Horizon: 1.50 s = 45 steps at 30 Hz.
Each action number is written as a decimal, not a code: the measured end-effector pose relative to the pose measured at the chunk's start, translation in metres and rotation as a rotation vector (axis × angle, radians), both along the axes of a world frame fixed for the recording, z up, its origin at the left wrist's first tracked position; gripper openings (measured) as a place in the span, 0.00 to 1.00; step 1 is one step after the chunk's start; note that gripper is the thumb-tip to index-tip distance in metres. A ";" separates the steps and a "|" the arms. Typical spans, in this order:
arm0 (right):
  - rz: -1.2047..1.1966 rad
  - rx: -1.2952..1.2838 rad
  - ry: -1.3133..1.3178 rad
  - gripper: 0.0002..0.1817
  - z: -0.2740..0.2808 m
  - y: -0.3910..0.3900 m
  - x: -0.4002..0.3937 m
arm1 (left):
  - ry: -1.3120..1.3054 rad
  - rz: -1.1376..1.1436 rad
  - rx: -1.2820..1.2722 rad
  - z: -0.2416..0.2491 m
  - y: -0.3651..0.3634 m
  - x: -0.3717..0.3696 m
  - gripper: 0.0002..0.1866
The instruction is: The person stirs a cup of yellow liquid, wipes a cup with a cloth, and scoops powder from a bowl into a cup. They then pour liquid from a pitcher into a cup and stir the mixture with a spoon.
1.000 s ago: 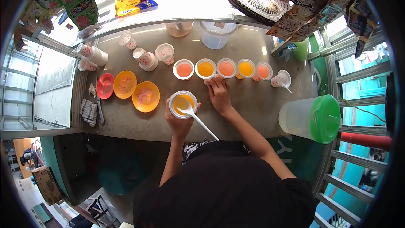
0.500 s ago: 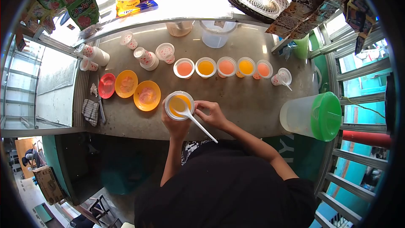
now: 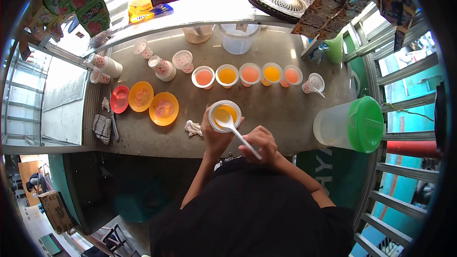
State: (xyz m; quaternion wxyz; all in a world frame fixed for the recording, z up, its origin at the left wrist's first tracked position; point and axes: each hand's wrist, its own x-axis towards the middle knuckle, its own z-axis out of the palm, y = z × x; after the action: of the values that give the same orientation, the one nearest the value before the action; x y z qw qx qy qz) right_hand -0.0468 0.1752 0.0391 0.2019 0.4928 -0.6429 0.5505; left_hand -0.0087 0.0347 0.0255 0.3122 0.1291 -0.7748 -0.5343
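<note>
My left hand [image 3: 217, 138] is wrapped round a cup of orange drink [image 3: 232, 112], which is held upright above the counter's front part. A white spoon [image 3: 243, 139] leans in this cup, its bowl in the drink. Closed fingers of my right hand [image 3: 260, 145] are at the spoon's handle, to the right of the cup. Beyond the hands stands a row of several filled cups, among them a pink one [image 3: 204, 77] at the left end and an orange one [image 3: 273, 74]. A crumpled white tissue [image 3: 193, 128] lies left of my left hand.
Orange plates [image 3: 163, 109] and a red plate [image 3: 120, 99] sit at the left, near a knife [image 3: 114, 127] and a checked cloth [image 3: 102, 128]. Stacked cups [image 3: 162, 68] stand behind them. At the right are a cup with a spoon [image 3: 313, 84] and a green-lidded container [image 3: 350, 124].
The held cup has moved right with my left hand, uncovering the tissue. My right hand has moved from the cup's side to the spoon's handle and closed there.
</note>
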 end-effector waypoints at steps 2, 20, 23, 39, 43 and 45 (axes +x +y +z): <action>-0.101 -0.062 -0.106 0.11 0.014 0.005 -0.001 | 0.013 -0.094 0.090 0.005 0.006 0.000 0.28; -0.033 0.509 -0.159 0.09 0.069 0.053 -0.025 | -0.009 -0.342 0.155 0.006 0.045 0.001 0.29; 0.011 0.483 -0.177 0.10 0.069 0.057 -0.019 | -0.030 -0.357 0.132 0.006 0.049 0.002 0.29; -0.108 0.469 -0.141 0.07 0.057 0.069 -0.008 | -0.039 -0.414 0.164 0.002 0.059 0.008 0.29; -0.093 0.366 -0.213 0.06 0.055 0.066 0.000 | -0.037 -0.464 0.133 0.000 0.060 0.008 0.28; -0.088 0.332 -0.215 0.06 0.052 0.065 0.002 | -0.033 -0.478 0.155 0.001 0.061 0.008 0.28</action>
State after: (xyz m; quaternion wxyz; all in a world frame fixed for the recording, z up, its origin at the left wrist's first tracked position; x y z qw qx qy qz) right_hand -0.0451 0.2399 0.0915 0.0719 0.4291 -0.7635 0.4772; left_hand -0.0003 0.0955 0.0262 0.1534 -0.0256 -0.7451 -0.6486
